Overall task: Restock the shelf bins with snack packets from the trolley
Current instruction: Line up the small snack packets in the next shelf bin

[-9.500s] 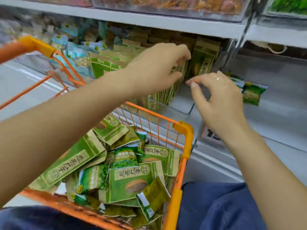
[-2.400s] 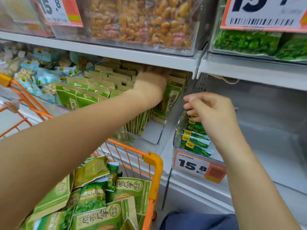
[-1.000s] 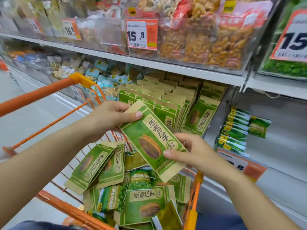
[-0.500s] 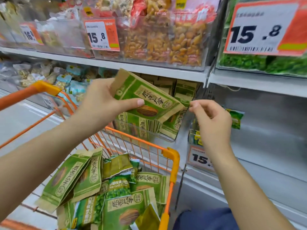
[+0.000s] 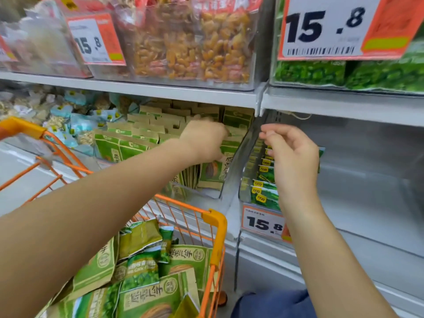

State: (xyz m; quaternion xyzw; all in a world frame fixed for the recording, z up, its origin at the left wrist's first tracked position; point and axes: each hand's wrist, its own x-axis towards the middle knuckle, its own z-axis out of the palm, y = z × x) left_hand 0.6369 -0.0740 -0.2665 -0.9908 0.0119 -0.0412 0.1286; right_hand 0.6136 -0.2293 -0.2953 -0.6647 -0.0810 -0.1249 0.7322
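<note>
The left hand (image 5: 203, 140) is reaching into the shelf bin (image 5: 202, 191), seemingly tucking a green snack packet (image 5: 215, 167) among the upright ones; blur hides its grip. The right hand (image 5: 291, 152) hovers beside the divider, fingers loosely curled, empty. Next: fetch another packet from the trolley (image 5: 216, 223).
</note>
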